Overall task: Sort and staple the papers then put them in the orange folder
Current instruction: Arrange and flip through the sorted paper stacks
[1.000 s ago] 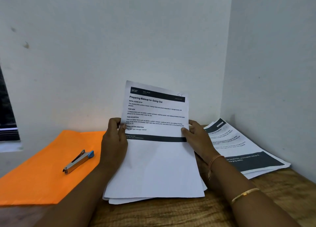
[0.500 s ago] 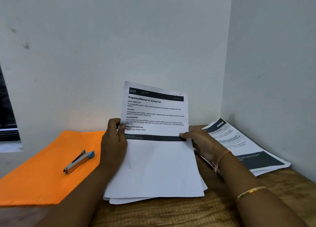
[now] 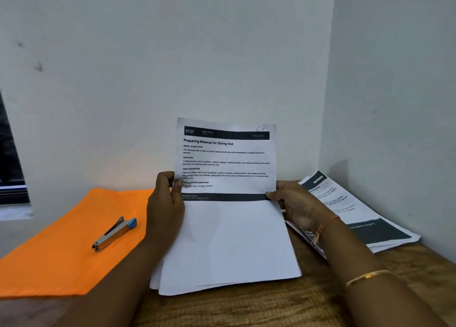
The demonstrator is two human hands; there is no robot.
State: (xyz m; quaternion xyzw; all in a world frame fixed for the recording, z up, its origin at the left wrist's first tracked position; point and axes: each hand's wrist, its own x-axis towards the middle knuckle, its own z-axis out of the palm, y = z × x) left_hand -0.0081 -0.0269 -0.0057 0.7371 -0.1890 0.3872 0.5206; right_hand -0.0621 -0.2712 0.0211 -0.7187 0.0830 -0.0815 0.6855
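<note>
Broadly, a brown wooden table [image 3: 271, 309] is seen set into a corner of pale walls. A flat orange paper folder [image 3: 61, 252] is laid on it at nine o'clock from the middle. A stack of white printed sheets [image 3: 229, 240] is held up at the centre, its lower edge resting on the table and its top leaning toward twelve o'clock; the wall corner and part of the table are hidden behind it. A second pile of printed sheets with dark bands [image 3: 370, 228] is spread at three o'clock, its near edge covered by the right forearm. The stack's left edge is clamped by the left hand [image 3: 165, 208], thumb in front; its right edge is pinched by the right hand [image 3: 298, 208]. A silver stapler with a blue end [image 3: 114, 233] is lying on the folder, well apart from both hands.
</note>
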